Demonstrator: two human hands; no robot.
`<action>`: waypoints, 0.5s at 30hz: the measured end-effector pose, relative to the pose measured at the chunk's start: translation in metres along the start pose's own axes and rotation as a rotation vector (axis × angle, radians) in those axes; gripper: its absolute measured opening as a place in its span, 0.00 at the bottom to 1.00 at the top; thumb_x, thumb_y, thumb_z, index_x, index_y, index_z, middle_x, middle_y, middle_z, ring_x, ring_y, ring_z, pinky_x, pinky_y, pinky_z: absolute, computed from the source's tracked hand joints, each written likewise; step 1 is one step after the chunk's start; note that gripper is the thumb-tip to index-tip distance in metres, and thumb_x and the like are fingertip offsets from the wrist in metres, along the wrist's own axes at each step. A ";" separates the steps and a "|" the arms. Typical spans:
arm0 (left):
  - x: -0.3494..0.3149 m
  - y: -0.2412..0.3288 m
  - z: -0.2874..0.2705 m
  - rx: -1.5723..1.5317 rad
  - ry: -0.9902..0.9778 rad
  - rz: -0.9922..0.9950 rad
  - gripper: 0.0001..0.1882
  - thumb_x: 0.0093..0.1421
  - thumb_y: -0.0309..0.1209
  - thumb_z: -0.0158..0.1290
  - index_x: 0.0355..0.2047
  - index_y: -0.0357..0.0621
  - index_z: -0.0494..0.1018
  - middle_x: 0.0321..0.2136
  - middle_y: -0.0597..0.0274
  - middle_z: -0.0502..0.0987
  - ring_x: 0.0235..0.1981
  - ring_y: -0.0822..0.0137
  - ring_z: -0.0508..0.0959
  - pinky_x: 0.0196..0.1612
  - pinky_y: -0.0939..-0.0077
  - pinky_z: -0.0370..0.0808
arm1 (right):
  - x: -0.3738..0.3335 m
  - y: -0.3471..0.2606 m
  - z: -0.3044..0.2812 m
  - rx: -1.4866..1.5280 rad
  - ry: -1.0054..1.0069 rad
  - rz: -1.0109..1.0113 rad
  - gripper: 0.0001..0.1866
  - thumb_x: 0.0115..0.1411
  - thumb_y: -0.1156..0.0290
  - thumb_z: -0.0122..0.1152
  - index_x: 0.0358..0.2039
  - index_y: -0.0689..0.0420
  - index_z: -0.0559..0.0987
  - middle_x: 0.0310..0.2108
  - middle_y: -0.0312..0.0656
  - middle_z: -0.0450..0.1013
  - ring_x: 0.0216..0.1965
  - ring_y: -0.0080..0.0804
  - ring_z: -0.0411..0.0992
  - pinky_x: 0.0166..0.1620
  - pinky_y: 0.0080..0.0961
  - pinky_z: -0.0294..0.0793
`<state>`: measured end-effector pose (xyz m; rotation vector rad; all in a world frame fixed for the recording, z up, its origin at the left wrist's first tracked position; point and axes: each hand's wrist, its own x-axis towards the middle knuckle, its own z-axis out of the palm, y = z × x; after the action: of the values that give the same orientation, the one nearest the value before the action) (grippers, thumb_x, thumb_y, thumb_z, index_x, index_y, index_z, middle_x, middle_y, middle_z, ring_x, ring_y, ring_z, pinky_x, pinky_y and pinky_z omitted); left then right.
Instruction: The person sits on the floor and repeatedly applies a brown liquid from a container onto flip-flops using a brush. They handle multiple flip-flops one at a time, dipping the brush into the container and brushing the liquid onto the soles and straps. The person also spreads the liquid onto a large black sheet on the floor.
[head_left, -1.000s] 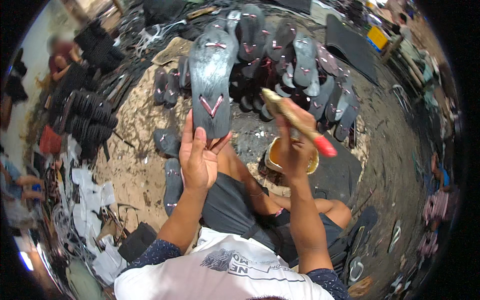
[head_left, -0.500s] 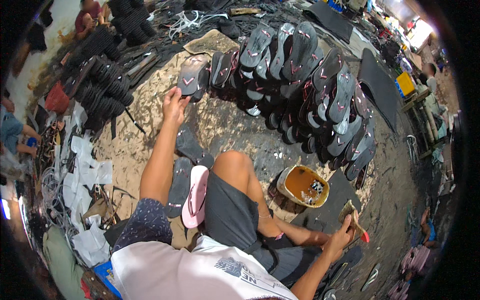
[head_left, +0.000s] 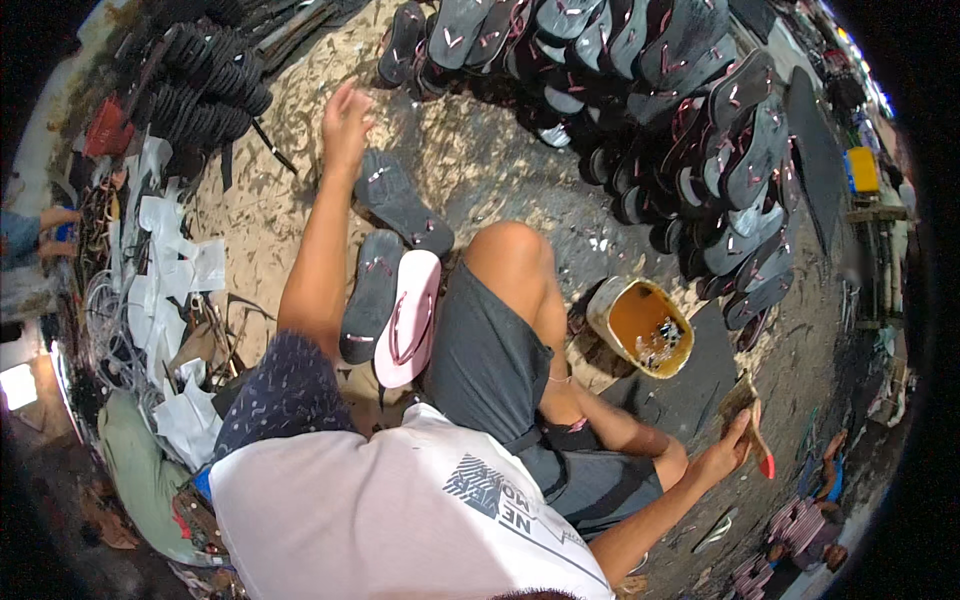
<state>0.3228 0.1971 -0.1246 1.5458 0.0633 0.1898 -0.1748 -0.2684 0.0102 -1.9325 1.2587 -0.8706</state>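
My left hand is stretched out, empty, with its fingers apart. Just beyond it, at the end of the row, leans a black flip-flop. Below the hand, two dark flip-flop soles lie on the ground. Beside them rests a pink flip-flop with a dark-edged strap, close to my bent knee. At the right, my right hand grips a brush with a red-tipped handle. Near it stands a tub of orange-brown liquid, with whitish bits at one side.
Many black flip-flops with pink straps stand packed in a curved row ahead. Stacks of dark soles, a red container and white sheet scraps lie left. A black sheet lies beyond the tub. Another person's arm shows far left.
My left hand has let go of the flip-flop at the row's end and drawn back from it. The view has tilted downward. My right hand still holds the brush.
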 end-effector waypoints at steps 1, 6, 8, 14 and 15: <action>-0.023 0.001 -0.024 0.039 0.080 -0.060 0.29 0.67 0.42 0.57 0.63 0.43 0.64 0.54 0.55 0.74 0.50 0.63 0.78 0.46 0.71 0.78 | 0.005 0.012 0.003 0.044 0.015 -0.016 0.27 0.70 0.57 0.57 0.59 0.66 0.75 0.59 0.47 0.73 0.57 0.38 0.71 0.61 0.35 0.68; -0.147 -0.019 -0.080 0.055 -0.032 -0.515 0.28 0.66 0.44 0.58 0.59 0.42 0.67 0.52 0.55 0.77 0.50 0.61 0.80 0.49 0.68 0.75 | 0.024 0.025 0.032 0.600 -0.188 0.296 0.22 0.68 0.57 0.60 0.56 0.58 0.77 0.50 0.37 0.76 0.44 0.24 0.75 0.45 0.26 0.73; -0.155 -0.033 -0.074 0.497 -0.082 -0.304 0.33 0.64 0.51 0.58 0.57 0.35 0.71 0.53 0.48 0.76 0.55 0.55 0.76 0.57 0.65 0.70 | 0.037 0.004 0.054 1.002 -0.297 0.538 0.12 0.67 0.61 0.63 0.47 0.51 0.80 0.41 0.35 0.80 0.35 0.25 0.77 0.33 0.23 0.75; -0.131 -0.019 -0.038 0.955 -0.374 -0.377 0.42 0.59 0.66 0.54 0.36 0.27 0.78 0.33 0.50 0.79 0.35 0.58 0.75 0.44 0.61 0.71 | 0.031 0.008 0.038 1.393 -0.366 0.604 0.09 0.68 0.63 0.61 0.45 0.51 0.80 0.41 0.35 0.80 0.40 0.25 0.79 0.35 0.25 0.79; -0.133 -0.016 -0.039 0.876 -0.429 -0.446 0.43 0.59 0.66 0.54 0.37 0.25 0.77 0.35 0.49 0.79 0.36 0.60 0.75 0.44 0.63 0.72 | 0.029 0.009 0.036 1.384 -0.346 0.604 0.10 0.68 0.63 0.61 0.46 0.51 0.80 0.42 0.35 0.80 0.40 0.25 0.79 0.36 0.25 0.79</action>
<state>0.1871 0.2136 -0.1516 2.3567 0.1632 -0.6020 -0.1411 -0.2925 -0.0124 -0.5067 0.5987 -0.6982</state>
